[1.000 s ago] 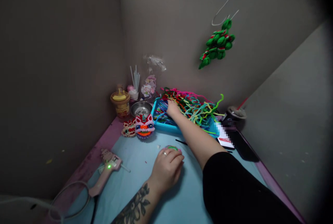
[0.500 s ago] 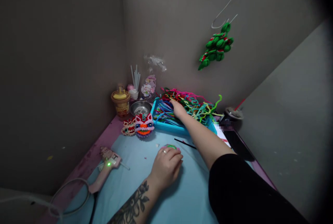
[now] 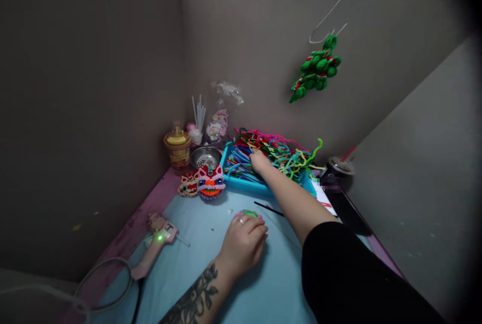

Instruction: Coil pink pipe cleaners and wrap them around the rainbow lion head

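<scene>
My left hand point(image 3: 244, 241) is curled around a small pink-and-green fuzzy piece point(image 3: 249, 214) over the blue table cover, and its upper edge peeks out past the fingers. With my right arm stretched forward, my right hand point(image 3: 260, 162) reaches into a blue tray point(image 3: 248, 186) heaped with many-coloured pipe cleaners point(image 3: 291, 155). The fingers there are bent and pinched among the blue strands; a dark blue pipe cleaner shows at the fingertips, which are partly hidden. A black pipe cleaner point(image 3: 268, 208) lies on the cover just in front of the tray.
Two lion-head figures point(image 3: 211, 182) sit left of the tray, by a metal bowl point(image 3: 205, 157) and a brown cup point(image 3: 177, 149). A lit pink glue gun point(image 3: 160, 236) with its cable lies left. A drink cup point(image 3: 339, 168) stands right; a green ornament point(image 3: 317, 69) hangs behind.
My right hand has drawn back slightly within the tray, its fingers more bent. My left hand keeps its hold on the pink-and-green piece. The whole view has shifted a little.
</scene>
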Demonstrator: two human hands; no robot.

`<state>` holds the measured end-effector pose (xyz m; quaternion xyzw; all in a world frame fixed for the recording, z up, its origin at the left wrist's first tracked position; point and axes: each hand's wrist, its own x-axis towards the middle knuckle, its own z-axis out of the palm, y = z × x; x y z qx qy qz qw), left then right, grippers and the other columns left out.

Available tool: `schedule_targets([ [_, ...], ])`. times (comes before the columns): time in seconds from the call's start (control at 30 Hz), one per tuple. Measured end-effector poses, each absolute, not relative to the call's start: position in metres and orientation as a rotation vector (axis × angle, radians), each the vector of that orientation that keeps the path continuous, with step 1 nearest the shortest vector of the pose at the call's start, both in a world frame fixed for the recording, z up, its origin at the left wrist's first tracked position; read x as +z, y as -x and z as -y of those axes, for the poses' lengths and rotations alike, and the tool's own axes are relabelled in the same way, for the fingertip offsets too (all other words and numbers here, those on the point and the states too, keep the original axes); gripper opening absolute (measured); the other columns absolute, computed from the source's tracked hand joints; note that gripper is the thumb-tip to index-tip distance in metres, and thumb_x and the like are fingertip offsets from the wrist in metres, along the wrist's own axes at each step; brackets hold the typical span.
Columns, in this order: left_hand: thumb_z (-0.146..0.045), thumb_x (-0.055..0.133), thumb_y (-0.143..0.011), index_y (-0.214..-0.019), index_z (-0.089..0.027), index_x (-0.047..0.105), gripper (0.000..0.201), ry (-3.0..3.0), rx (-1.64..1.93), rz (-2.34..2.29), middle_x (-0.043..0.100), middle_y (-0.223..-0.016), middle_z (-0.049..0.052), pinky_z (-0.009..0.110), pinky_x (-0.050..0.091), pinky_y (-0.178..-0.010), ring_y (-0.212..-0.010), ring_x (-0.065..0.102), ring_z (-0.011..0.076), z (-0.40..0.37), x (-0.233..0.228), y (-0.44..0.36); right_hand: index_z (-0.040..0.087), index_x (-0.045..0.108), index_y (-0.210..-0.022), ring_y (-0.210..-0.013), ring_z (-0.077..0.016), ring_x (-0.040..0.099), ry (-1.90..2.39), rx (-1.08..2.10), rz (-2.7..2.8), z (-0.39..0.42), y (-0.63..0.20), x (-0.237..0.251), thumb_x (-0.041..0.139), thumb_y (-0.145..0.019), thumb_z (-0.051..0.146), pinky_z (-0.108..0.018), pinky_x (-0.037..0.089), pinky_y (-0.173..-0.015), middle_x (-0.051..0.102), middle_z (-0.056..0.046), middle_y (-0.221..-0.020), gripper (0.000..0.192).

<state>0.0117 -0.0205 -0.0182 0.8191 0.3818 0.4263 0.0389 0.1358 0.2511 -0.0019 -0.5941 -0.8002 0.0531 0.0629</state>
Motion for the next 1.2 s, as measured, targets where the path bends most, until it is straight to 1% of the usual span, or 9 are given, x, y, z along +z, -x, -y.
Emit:
schedule_targets([
  [0.07, -0.017, 0.050, -0.086, -0.099, -0.019, 0.062, 0.018, -2.513, 1.299, -1.169, 0.071, -0.099, 0.007, 0.040, 0.048, -0.083, -0.090, 0.063, 0.0209, 0.020, -0.018, -0.012, 0.016, 0.063, -0.116, -0.115, -0.0259, 0.052, 1.779, 0.130, 2.421, -0.252, -0.136, -0.003, 0.047, -0.083, 0.012, -0.030, 0.038, -0.099, 0.056, -0.013, -0.128, 0.037],
  [0.2, -0.017, 0.051, -0.086, -0.100, -0.019, 0.062, 0.018, -2.523, 1.287, -1.161, 0.070, -0.100, 0.007, 0.041, 0.048, -0.083, -0.090, 0.062, 0.0210, 0.020, -0.020, -0.012, 0.010, 0.070, -0.097, -0.112, -0.0269, 0.052, 1.732, 0.078, 2.438, -0.254, -0.137, -0.005, 0.050, -0.080, 0.013, -0.031, 0.038, -0.099, 0.052, -0.018, -0.129, 0.027],
  [0.37, -0.017, 0.052, -0.085, -0.099, -0.019, 0.062, 0.018, -2.525, 1.297, -1.144, 0.071, -0.099, 0.007, 0.041, 0.048, -0.083, -0.090, 0.062, 0.0215, 0.020, -0.021, -0.012, 0.012, 0.071, -0.080, -0.104, -0.0244, 0.055, 1.662, 0.071, 2.449, -0.253, -0.140, -0.005, 0.052, -0.076, 0.016, -0.030, 0.042, -0.093, 0.055, -0.014, -0.123, 0.019],
  [0.47, -0.017, 0.052, -0.085, -0.098, -0.018, 0.063, 0.017, -2.520, 1.298, -1.138, 0.071, -0.098, 0.007, 0.040, 0.048, -0.082, -0.089, 0.062, 0.0214, 0.020, -0.020, -0.012, 0.014, 0.068, -0.073, -0.103, -0.0244, 0.054, 1.601, 0.080, 2.467, -0.249, -0.142, -0.004, 0.055, -0.075, 0.017, -0.030, 0.043, -0.091, 0.058, -0.013, -0.117, 0.014],
  [0.63, -0.018, 0.050, -0.086, -0.097, -0.019, 0.063, 0.017, -2.526, 1.295, -1.132, 0.071, -0.096, 0.007, 0.040, 0.048, -0.082, -0.088, 0.062, 0.0207, 0.021, -0.019, -0.012, 0.015, 0.065, -0.071, -0.107, -0.0251, 0.051, 1.509, 0.090, 2.486, -0.245, -0.145, -0.003, 0.058, -0.074, 0.021, -0.032, 0.041, -0.093, 0.057, -0.013, -0.120, 0.011],
  [0.73, -0.017, 0.050, -0.086, -0.097, -0.019, 0.063, 0.017, -2.528, 1.285, -1.123, 0.071, -0.096, 0.008, 0.039, 0.048, -0.081, -0.089, 0.062, 0.0206, 0.021, -0.019, -0.012, 0.016, 0.065, -0.069, -0.108, -0.0246, 0.051, 1.448, 0.099, 2.505, -0.243, -0.146, -0.003, 0.057, -0.078, 0.027, -0.033, 0.040, -0.095, 0.057, -0.011, -0.120, 0.017],
  [0.9, -0.017, 0.050, -0.086, -0.096, -0.018, 0.063, 0.017, -2.519, 1.296, -1.119, 0.071, -0.094, 0.008, 0.039, 0.048, -0.082, -0.088, 0.063, 0.0209, 0.021, -0.020, -0.012, 0.017, 0.068, -0.064, -0.119, -0.0271, 0.046, 1.343, 0.122, 2.557, -0.239, -0.149, -0.005, 0.059, -0.080, 0.035, -0.036, 0.037, -0.099, 0.057, -0.012, -0.123, 0.026],
  [1.07, -0.017, 0.050, -0.086, -0.096, -0.019, 0.063, 0.017, -2.517, 1.284, -1.114, 0.071, -0.095, 0.007, 0.040, 0.048, -0.082, -0.089, 0.063, 0.0212, 0.021, -0.021, -0.012, 0.017, 0.072, -0.074, -0.122, -0.0274, 0.046, 1.289, 0.124, 2.572, -0.236, -0.151, -0.008, 0.058, -0.082, 0.032, -0.038, 0.036, -0.102, 0.056, -0.012, -0.126, 0.022],
  [1.2, -0.018, 0.049, -0.086, -0.096, -0.019, 0.064, 0.018, -2.516, 1.287, -1.112, 0.070, -0.094, 0.009, 0.040, 0.048, -0.082, -0.090, 0.062, 0.0215, 0.021, -0.021, -0.012, 0.016, 0.071, -0.080, -0.120, -0.0269, 0.046, 1.302, 0.093, 2.542, -0.233, -0.150, -0.008, 0.060, -0.078, 0.023, -0.038, 0.035, -0.103, 0.057, -0.013, -0.125, 0.013],
])
